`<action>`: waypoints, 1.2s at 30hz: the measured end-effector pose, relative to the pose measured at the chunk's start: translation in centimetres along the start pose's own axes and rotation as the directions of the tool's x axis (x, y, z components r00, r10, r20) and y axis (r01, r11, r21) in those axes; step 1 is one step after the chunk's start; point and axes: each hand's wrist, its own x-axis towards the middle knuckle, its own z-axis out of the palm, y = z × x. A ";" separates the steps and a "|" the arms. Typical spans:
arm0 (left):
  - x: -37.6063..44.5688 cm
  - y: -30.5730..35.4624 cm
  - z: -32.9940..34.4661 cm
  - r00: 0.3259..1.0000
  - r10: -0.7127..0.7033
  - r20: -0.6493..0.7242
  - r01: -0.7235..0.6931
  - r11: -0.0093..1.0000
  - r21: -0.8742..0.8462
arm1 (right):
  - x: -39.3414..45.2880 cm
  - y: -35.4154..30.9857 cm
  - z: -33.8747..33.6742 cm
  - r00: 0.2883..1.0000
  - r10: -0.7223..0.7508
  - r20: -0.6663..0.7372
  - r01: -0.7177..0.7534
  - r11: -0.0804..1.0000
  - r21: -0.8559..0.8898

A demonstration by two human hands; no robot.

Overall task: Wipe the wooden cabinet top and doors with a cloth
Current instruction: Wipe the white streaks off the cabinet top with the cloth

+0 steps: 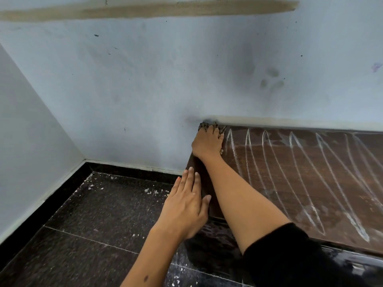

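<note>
Wooden cabinet top (310, 179) under cloth (204, 126)

Dark brown wooden cabinet top (310, 183), low, flat against blue wall. White streaks curve across it in long loops. Small dark speckled cloth (204, 126) bunched at far left corner of top, by wall, mostly hidden under my fingers. Cabinet's left side dark, smooth. Doors not seen.
</note>
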 end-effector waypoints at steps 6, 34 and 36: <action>0.9 0.2 0.1 1.000 0.019 -0.003 -0.019 1.000 0.007 | -1.6 0.2 1.9 0.999 -0.028 -0.041 0.028 1.000 -0.012; 2.4 0.6 0.4 0.999 -0.028 -0.031 0.028 1.000 0.002 | 5.0 4.2 -0.7 0.987 -0.124 -0.103 0.124 0.992 -0.008; 2.5 0.5 0.5 0.999 -0.021 -0.039 0.021 1.000 -0.014 | 4.9 4.9 -0.9 0.984 0.018 -0.176 -0.016 1.000 0.011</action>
